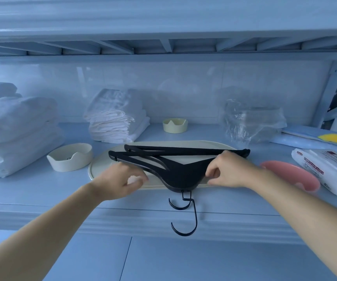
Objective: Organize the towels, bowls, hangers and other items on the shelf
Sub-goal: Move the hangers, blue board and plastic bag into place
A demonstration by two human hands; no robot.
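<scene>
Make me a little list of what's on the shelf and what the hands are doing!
hangers: black, stacked on the tray, hooks poking past the shelf edge
tray: cream, oval, mid-shelf
left hand: at the hangers' left arm; grip unclear
right hand: grips the hangers' right arm
bowls: white bowl left of tray, small bowl behind it, pink bowl to the right
towels: white, stacked at left
bag: clear plastic, back right
</scene>
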